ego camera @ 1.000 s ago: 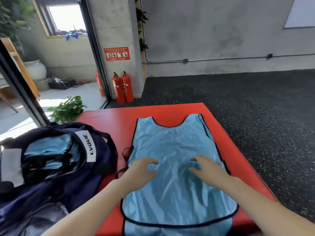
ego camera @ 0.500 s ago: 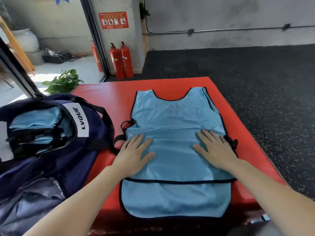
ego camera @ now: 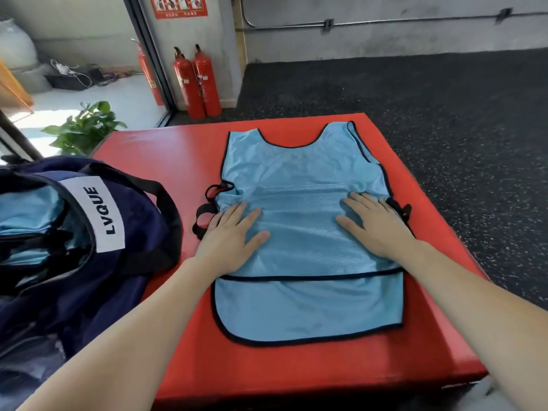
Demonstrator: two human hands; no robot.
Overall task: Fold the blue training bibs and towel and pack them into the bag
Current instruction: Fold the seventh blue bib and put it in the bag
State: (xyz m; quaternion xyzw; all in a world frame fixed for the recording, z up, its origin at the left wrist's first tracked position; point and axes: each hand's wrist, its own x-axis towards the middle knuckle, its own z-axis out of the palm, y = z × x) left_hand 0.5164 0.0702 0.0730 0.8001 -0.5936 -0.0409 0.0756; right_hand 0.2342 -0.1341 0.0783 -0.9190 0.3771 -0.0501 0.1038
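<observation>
A light blue training bib (ego camera: pixel 299 203) with black trim lies spread flat on the red mat (ego camera: pixel 166 161), neck hole pointing away from me. My left hand (ego camera: pixel 231 235) presses flat on the bib's left side near a black side strap (ego camera: pixel 203 218). My right hand (ego camera: pixel 376 223) lies flat on its right side, fingers straight. A navy bag (ego camera: pixel 89 232) labelled LVQUE stands open at the left, with light blue fabric (ego camera: pixel 26 209) visible inside it. No towel is visible.
Two red fire extinguishers (ego camera: pixel 197 81) stand by the wall behind the mat, a third by the glass door. A potted plant (ego camera: pixel 86 129) sits beyond the mat's far left corner. Dark speckled floor (ego camera: pixel 444 114) lies to the right and behind.
Both hands slid outward from the bib's middle to its sides, fingers straightening flat on the cloth. The camera tilted down and the bib's lower hem came into full view.
</observation>
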